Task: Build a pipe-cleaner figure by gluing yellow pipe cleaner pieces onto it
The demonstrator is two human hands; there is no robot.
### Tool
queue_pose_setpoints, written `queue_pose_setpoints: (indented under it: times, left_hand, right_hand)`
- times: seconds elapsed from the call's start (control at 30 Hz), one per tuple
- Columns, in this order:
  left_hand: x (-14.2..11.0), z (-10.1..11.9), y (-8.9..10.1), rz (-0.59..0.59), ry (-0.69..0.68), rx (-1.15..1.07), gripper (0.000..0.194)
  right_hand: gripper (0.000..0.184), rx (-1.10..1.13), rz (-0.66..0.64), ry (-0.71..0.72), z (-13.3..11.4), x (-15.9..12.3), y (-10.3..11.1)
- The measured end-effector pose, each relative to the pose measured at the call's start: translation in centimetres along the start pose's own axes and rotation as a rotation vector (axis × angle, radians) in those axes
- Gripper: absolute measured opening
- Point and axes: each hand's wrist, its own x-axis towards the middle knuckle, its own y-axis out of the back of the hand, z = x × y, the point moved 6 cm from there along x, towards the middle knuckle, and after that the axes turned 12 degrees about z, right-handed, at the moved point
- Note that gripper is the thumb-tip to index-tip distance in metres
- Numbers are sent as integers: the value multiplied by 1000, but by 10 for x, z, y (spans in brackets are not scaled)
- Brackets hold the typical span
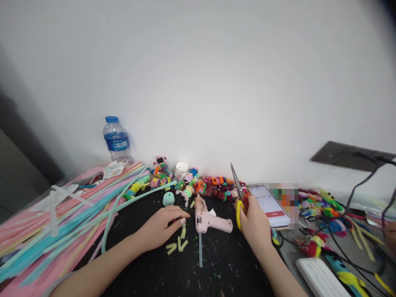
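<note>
My right hand (255, 222) grips a pair of scissors (240, 190) by its yellow and orange handles, the blades pointing up and to the left. My left hand (165, 227) pinches a short, pale yellow pipe cleaner piece (183, 232) between thumb and fingers, low over the black mat. Just below it lie bent pale yellow pieces (182, 244). Between the hands rests a pink hot glue gun (213, 222), a clear glue stick (200, 249) projecting toward me. A mint green coil (168, 199) sits beyond my left hand.
Pastel pipe cleaners (77, 220) are heaped at left, near a water bottle (116, 140). Small colourful pipe cleaner figures (213, 187) line the wall, with a white cup (181, 169). To the right are a phone (269, 206), a white power strip (320, 274), black cables (349, 206) and more figures.
</note>
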Motion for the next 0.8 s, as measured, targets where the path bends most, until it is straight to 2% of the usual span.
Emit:
queue_pose_setpoints:
  times: [0.13, 0.23, 0.33, 0.47, 0.8]
  left_hand:
    - [1, -2, 5, 50, 78, 9, 28]
    - [3, 2, 8, 84, 18, 16, 29]
    - [3, 5, 4, 50, -73, 62, 33]
    - [2, 0, -6, -26, -94, 154, 38]
    - [8, 4, -10, -29, -123, 171, 34]
  right_hand:
    - [18, -26, 15, 7, 1, 0, -1]
    - [19, -14, 40, 31, 0, 0, -1]
    - [19, -15, 47, 42, 0, -1, -2]
    - [19, -13, 50, 46, -1, -2, -4]
    - [25, -2, 53, 80, -6, -2, -6]
